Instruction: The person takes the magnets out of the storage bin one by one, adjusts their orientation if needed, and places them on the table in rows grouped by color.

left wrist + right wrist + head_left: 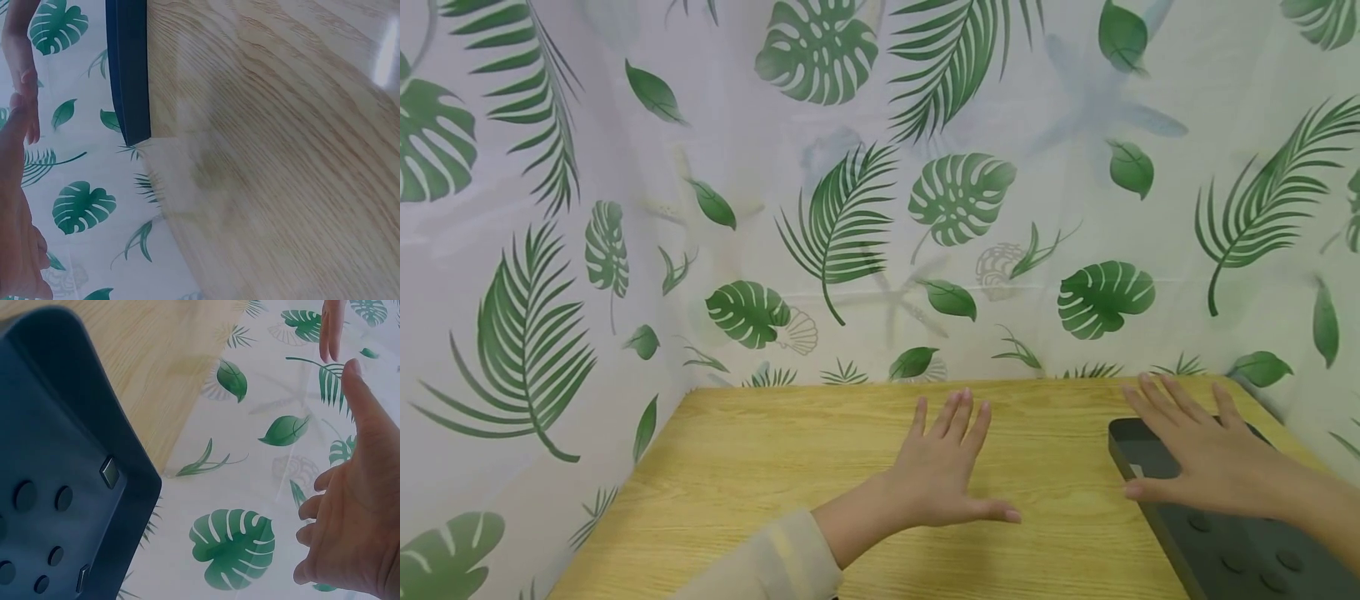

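Note:
Raised over the middle of the wooden table, my left hand (pixel 942 468) has its fingers straight and its thumb stretched to the right, holding nothing. My right hand (pixel 1213 458) hovers above a dark tray (pixel 1157 533) at the table's right side, fingers spread and nothing in its grasp. It hides part of that tray. In the right wrist view, the tray (pixel 119 506) shows a raised rim, several round dark discs on its floor and two small rectangular pieces near one wall. Whether the discs are loose or part of the tray, I cannot tell.
The wood-grain table (pixel 760 467) reaches back to a white curtain (pixel 865 350) printed with green leaves, which also runs along the left and right sides. The tray's rim stands up from the tabletop on the right.

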A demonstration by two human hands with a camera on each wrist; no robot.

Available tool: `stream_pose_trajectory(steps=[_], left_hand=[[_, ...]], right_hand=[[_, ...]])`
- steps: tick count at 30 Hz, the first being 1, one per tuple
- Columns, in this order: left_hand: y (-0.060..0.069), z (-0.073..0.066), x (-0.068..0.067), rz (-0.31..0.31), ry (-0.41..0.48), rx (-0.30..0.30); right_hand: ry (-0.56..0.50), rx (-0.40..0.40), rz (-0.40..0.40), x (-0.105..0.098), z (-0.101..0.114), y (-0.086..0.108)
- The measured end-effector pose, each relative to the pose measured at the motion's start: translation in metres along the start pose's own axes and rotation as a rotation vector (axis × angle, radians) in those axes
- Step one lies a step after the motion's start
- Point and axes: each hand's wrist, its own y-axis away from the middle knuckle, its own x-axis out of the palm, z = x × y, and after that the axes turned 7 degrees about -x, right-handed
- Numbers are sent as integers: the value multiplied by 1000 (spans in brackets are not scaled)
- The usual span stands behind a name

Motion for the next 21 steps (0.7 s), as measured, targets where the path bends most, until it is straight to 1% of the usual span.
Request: stream_pose_trajectory(steps=[7, 11, 16, 21], left_hand=[[-4, -8, -3, -17, 21, -12], [-7, -12, -3, -21, 22, -24], [-11, -20, 1, 7, 40, -37], [-13, -25, 3, 15, 83, -35]], right_hand=[[-4, 32, 15, 5, -7, 6], [-4, 46, 18, 7, -12, 11], [-9, 66, 13, 10, -21, 19], [-15, 89, 7, 14, -26, 26]])
